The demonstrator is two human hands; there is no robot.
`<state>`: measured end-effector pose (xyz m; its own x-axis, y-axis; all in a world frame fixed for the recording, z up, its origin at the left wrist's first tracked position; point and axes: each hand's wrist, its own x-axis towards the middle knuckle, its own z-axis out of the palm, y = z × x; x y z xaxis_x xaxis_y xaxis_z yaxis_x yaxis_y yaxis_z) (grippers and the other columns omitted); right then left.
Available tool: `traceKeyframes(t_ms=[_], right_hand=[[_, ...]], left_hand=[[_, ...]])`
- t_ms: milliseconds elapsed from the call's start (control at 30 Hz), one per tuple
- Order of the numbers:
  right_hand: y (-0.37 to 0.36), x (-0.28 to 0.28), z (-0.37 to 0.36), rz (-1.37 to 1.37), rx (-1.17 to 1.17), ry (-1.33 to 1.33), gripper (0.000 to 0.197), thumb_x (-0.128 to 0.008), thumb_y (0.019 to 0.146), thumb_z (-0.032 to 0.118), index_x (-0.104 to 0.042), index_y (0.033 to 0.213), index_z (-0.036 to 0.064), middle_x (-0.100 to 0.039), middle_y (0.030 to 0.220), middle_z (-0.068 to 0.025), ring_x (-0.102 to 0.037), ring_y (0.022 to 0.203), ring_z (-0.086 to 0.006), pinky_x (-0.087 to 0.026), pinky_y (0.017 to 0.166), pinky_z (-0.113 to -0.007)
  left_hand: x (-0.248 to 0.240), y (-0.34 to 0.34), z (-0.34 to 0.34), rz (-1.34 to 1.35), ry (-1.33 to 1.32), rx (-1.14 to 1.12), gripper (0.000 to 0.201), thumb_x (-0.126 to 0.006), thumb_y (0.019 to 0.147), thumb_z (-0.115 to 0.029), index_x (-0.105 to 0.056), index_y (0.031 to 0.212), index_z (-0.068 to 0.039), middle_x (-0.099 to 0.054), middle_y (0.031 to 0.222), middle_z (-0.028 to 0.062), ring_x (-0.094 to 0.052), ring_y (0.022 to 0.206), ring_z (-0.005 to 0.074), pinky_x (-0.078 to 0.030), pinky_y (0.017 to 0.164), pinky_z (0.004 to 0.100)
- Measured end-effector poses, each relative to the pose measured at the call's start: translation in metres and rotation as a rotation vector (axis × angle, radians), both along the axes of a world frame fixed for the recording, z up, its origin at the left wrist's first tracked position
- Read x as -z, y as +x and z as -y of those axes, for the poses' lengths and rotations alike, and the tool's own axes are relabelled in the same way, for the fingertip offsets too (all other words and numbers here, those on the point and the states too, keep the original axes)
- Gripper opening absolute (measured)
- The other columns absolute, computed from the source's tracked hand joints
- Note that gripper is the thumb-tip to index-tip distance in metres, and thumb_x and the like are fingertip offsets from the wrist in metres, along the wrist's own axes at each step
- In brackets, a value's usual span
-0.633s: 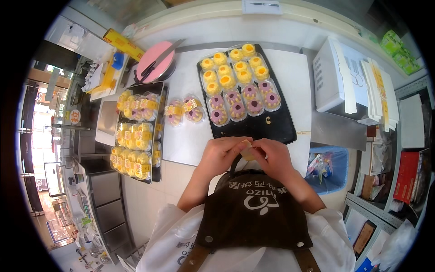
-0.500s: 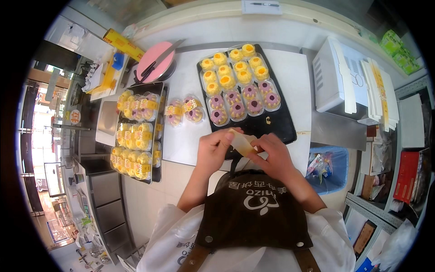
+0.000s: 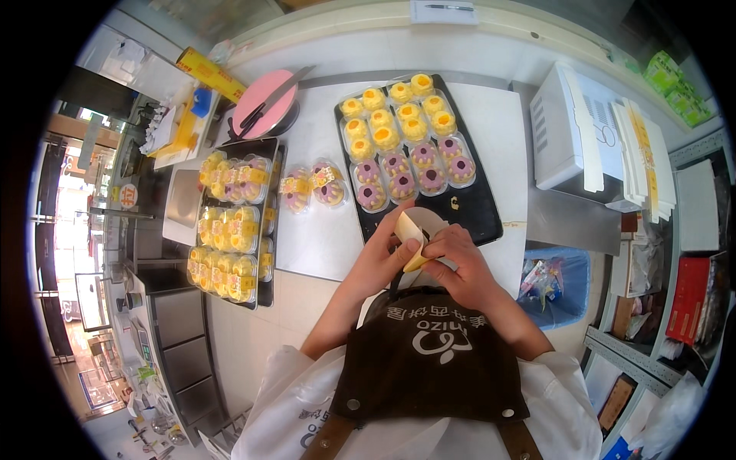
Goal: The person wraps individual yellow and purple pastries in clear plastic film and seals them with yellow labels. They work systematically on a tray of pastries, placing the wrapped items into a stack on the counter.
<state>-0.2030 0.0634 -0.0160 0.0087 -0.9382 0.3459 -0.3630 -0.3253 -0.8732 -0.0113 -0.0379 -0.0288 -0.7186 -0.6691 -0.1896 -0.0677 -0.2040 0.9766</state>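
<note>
"What do we find left of the fingers?"

"Farthest left, a dark tray bears clear packs of yellow cakes. Closer to the fingers, two labelled packs of purple-topped cakes sit on a white tabletop."

"And at the fingers?"

"First the left hand: its thumb presses against the face of a pale strip, its fingers behind. The strip stands between the hands, just right of the left thumb."

"Which way does its long axis run?"

"From the left forefinger toward the chest, leaning slightly right, down to a yellow end. A pale rounded curl shows behind; we cannot tell whether it is the same piece."

"What lies beyond the fingertips?"

"A black tray with rows of yellow and purple-topped cakes."

"And the right hand?"

"It is nearer the yellow end. Thumb and fingers are bunched together, pinching the strip's right edge, as far as we can judge. Well apart, farther right, is a blue-lined bin."
</note>
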Motion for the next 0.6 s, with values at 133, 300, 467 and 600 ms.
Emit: traceKeyframes(t_ms=[133,300,467,600], right_hand=[[0.005,0.002,-0.005,0.124,0.082,0.1,0.015,-0.074,0.09,0.006,-0.066,0.102,0.0072,-0.064,0.097,-0.0062,-0.059,0.097,-0.0272,-0.044,0.089,-0.039],[0.004,0.008,-0.008,0.207,0.083,0.194,0.017,-0.073,0.093,0.004,-0.062,0.105,0.0037,-0.06,0.1,-0.0068,-0.06,0.093,-0.0186,-0.049,0.085,-0.031],[0.001,0.005,-0.007,0.267,0.052,0.233,0.018,-0.073,0.093,0.002,-0.062,0.107,0.0031,-0.062,0.105,-0.006,-0.061,0.094,-0.016,-0.049,0.087,-0.03],[0.0,0.002,-0.008,0.377,-0.012,0.268,0.023,-0.072,0.093,0.001,-0.062,0.114,0.003,-0.064,0.111,-0.0053,-0.062,0.099,-0.0135,-0.049,0.089,-0.03]], left_hand=[[0.003,0.0,-0.001,-0.003,-0.058,-0.055,0.068,-0.068,0.101,-0.013,-0.035,0.16,-0.006,-0.044,0.156,0.0133,-0.051,0.134,0.0221,-0.043,0.112,0.038],[-0.018,0.004,0.007,0.024,-0.47,-0.16,0.074,-0.072,0.088,-0.004,-0.042,0.156,-0.006,-0.043,0.159,0.0156,-0.049,0.141,0.0273,-0.041,0.115,0.0419],[-0.054,0.002,0.006,0.278,-1.043,0.046,0.07,-0.073,0.074,0.003,-0.058,0.142,-0.006,-0.056,0.149,0.0166,-0.049,0.144,0.0378,-0.04,0.117,0.0479],[-0.035,0.002,0.008,0.145,-0.906,0.081,0.047,-0.071,0.077,0.005,-0.063,0.123,-0.003,-0.067,0.131,0.0152,-0.058,0.132,0.0362,-0.045,0.112,0.0453]])
